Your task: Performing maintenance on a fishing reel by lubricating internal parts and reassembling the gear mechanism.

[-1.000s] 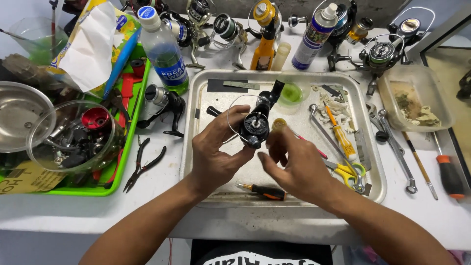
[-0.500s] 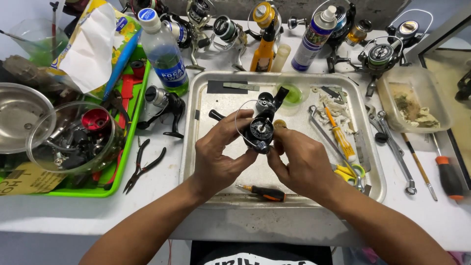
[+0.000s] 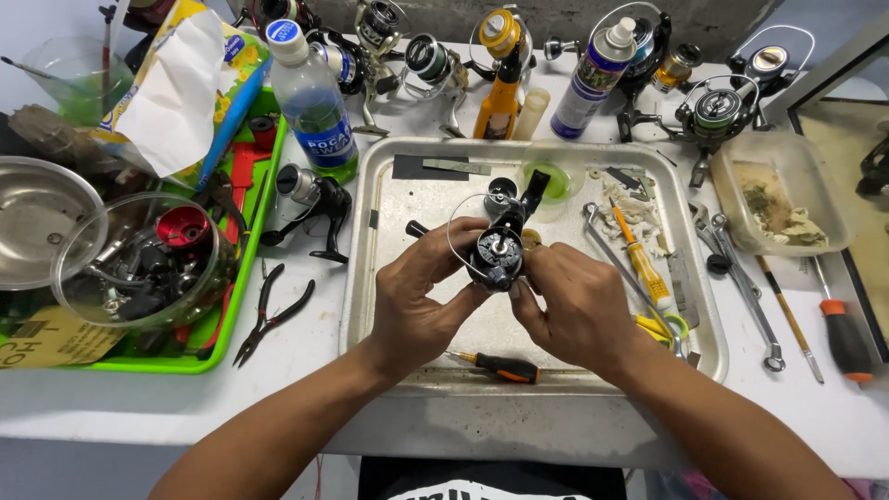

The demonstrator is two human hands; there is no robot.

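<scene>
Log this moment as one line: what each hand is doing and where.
left hand: grips black fishing reel | right hand: fingers on reel's underside | place: over metal tray | nearby: small orange screwdriver

Left hand [image 3: 417, 301] and right hand [image 3: 579, 306], forearms converging from below, palms facing inward, fingers curled, fingertips nearly meeting between them.

The fishing reel [image 3: 497, 248] looks like glossy black plastic with a shiny metal hub and a thin bright wire bail, and it sits over a dull, scuffed metal tray [image 3: 407, 199]. The small screwdriver [image 3: 495, 366] has a smooth orange-and-black plastic handle. Beside the tray, the pliers [image 3: 269, 315] are dark matt metal on the smooth white desk [image 3: 306, 370], and the left-hand bin [image 3: 231, 306] is glossy green plastic.
</scene>
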